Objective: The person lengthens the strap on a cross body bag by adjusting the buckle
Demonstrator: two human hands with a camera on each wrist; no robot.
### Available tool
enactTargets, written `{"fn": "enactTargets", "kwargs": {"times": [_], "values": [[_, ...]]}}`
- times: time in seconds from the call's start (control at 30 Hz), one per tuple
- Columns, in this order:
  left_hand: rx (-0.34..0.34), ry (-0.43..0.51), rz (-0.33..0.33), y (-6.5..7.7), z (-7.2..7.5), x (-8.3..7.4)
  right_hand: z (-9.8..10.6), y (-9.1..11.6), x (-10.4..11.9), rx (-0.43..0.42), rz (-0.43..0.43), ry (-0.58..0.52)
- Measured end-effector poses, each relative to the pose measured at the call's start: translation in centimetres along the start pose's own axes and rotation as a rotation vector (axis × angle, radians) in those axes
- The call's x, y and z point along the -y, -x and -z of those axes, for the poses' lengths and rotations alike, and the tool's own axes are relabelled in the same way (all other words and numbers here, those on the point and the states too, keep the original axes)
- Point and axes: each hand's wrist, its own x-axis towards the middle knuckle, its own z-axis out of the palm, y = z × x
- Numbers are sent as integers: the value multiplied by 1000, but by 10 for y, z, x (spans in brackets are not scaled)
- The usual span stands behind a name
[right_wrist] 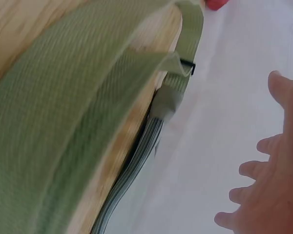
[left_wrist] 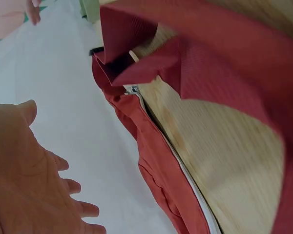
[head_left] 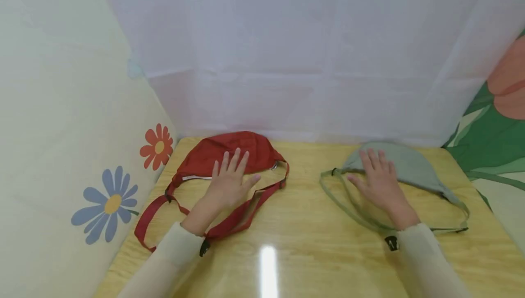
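A red waist bag lies at the back left of the wooden table, its zip facing the front and its strap looped toward me. Over its front edge my left hand is held with fingers spread, gripping nothing. The grey-green waist bag lies at the back right, its strap spread in a loop in front. My right hand hovers above that bag's front edge, fingers extended. In both wrist views, the left palm and right palm appear bare, apart from the bags.
Black buckles end the straps near each wrist. A white cloth hangs behind the table. Flower-printed fabric borders the left side, and leaf-printed fabric the right. A light reflection shows on the table's front middle.
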Motion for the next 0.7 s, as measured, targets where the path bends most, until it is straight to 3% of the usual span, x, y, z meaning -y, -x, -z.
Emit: {"fn": "enactTargets", "kwargs": {"times": [0.33, 0.7], "values": [[-11, -29, -33, 11, -5, -15, -10, -4, 23, 26, 66, -13], [-40, -47, -95, 20, -16, -27, -24, -8, 40, -23, 156, -5]]}}
